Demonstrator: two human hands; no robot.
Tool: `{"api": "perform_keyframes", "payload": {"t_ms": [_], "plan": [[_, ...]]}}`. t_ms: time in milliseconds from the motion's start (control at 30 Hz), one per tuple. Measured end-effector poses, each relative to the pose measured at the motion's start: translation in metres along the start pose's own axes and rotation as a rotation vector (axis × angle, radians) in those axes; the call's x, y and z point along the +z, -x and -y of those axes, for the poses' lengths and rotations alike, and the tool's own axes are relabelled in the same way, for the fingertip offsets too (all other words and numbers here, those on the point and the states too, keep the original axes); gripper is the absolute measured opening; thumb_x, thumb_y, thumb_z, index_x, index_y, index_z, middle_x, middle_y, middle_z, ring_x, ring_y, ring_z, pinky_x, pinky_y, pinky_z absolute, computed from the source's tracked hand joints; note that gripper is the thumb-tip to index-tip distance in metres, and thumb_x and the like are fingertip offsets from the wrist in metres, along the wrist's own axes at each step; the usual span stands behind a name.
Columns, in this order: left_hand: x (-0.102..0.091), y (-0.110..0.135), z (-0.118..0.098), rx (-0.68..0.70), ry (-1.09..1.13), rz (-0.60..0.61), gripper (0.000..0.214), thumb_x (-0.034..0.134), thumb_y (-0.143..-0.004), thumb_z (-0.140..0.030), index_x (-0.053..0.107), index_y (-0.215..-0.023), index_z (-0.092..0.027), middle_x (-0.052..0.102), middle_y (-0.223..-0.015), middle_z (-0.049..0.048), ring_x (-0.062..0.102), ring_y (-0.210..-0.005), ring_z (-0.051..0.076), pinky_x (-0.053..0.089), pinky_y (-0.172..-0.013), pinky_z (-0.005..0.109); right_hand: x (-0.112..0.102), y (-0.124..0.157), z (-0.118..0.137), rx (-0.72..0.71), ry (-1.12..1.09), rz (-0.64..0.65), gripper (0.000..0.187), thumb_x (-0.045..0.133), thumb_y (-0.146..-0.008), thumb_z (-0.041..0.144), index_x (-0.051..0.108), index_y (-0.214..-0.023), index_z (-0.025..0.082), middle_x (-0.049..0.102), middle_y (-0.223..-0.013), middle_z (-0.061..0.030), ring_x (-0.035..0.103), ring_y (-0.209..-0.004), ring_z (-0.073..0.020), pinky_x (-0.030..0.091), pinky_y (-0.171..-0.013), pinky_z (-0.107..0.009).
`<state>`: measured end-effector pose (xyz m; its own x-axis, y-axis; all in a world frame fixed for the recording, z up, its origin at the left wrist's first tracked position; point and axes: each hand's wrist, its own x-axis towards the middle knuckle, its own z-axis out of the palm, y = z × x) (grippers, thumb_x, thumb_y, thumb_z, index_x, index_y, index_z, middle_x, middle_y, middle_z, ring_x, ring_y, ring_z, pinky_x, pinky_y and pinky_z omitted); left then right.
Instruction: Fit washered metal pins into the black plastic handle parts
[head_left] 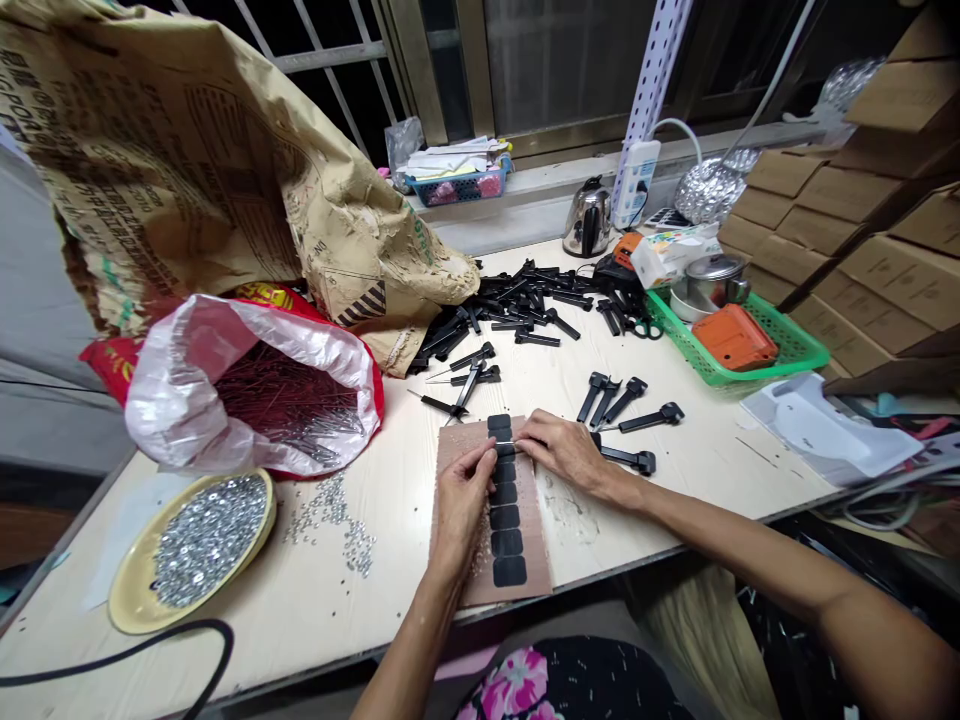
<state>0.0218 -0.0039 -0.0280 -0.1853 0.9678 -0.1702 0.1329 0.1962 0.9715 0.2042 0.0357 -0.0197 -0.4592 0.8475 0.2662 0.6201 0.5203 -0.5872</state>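
A brown cardboard strip [536,510] lies at the table's near edge with a row of several black pads [507,515] down its middle. My left hand [459,495] rests on the strip's left side, fingers pinched at a thin metal pin [504,442] that crosses the upper pads. My right hand [564,450] pinches the pin's other end from the right. Loose black plastic handles [626,400] lie just beyond my right hand, and a bigger heap of black handles [525,300] sits farther back.
A white bag of metal pins [255,400] lies open at the left under a brown paper sack [195,170]. A yellow dish of small silver beads [196,540] stands front left. A green basket [802,350], kettle [586,220] and cardboard boxes [885,250] fill the right.
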Motion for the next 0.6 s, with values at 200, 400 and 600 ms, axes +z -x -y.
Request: {"api": "perform_keyframes", "payload": {"t_ms": [200,400,600], "plan": [[-0.013,0.0,-0.004,0.179,-0.291,-0.12,0.031,0.056,-0.083,-0.038,0.07,-0.105,-0.021,0.064,-0.099,0.0074,0.058,-0.095,0.022,0.045,-0.089,0.037,-0.001,-0.001,-0.015,-0.051,0.159,0.016,0.022,0.046,-0.094,0.03,0.066,-0.094,0.022,0.059,-0.09,-0.0017,0.056,-0.076,-0.0113,0.037,-0.06,-0.022],[-0.018,-0.003,0.009,0.486,-0.595,-0.132,0.035,0.047,-0.088,-0.031,0.062,-0.118,-0.02,0.056,-0.125,0.0113,0.042,-0.122,0.029,0.035,-0.103,0.049,0.002,-0.02,-0.034,-0.154,0.256,0.048,0.023,0.045,-0.095,0.032,0.066,-0.095,0.023,0.061,-0.089,-0.001,0.056,-0.08,-0.0121,0.034,-0.059,-0.022],[-0.015,-0.008,0.025,0.5,-0.592,0.017,0.041,0.044,-0.09,-0.027,0.051,-0.13,-0.023,0.043,-0.143,0.0062,0.018,-0.141,0.025,0.02,-0.113,0.051,0.003,-0.015,-0.031,-0.288,0.243,0.033,0.023,0.044,-0.095,0.027,0.066,-0.092,0.022,0.062,-0.085,-0.001,0.054,-0.074,-0.0116,0.033,-0.059,-0.022]]}}
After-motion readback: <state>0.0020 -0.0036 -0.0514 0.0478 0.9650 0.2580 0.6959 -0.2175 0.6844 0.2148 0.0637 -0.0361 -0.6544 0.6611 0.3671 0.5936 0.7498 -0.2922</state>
